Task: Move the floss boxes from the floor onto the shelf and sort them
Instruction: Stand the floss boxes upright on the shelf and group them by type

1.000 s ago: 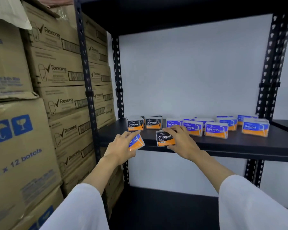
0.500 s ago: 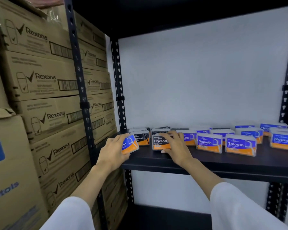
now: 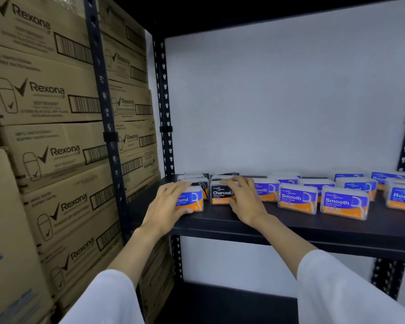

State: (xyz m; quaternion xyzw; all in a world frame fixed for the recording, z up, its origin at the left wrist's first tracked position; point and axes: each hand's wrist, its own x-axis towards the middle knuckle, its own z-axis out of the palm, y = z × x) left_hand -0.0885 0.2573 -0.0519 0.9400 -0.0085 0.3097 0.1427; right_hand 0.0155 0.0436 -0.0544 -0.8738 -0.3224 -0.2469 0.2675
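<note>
— Where do we find the two hands?

— We see both reaching over the front edge of the black shelf (image 3: 290, 226), forearms stretched out from white sleeves (image 3: 351, 291). The left hand (image 3: 166, 206) lies palm down over a blue and orange Round floss box (image 3: 192, 201), fingers bent over its top and left end, so we take it as holding that box, which stands upright on the shelf board near the shelf's left front corner.

— And the other one?

— The right hand (image 3: 243, 202) sits just beside it, toward the middle of the shelf. Its fingers curl over the top of a black Charcoal floss box (image 3: 221, 195) and its thumb comes in low at the box's right end, so we read it as gripping that box. This box also stands on the shelf board, label facing us.

— What else stands on the shelf?

— Behind the two held boxes we see more black Charcoal boxes (image 3: 225, 177) toward the shelf's back left. Further along the shelf to the right stand the Smooth boxes (image 3: 297, 199), in a couple of rows, and at the shelf's far right the other Round boxes (image 3: 403, 198).

— And outside the shelf?

— Stacked brown Rexona cartons (image 3: 45, 90) stand against the shelf's left upright, and a pale wall (image 3: 278, 101) closes the shelf's back.
</note>
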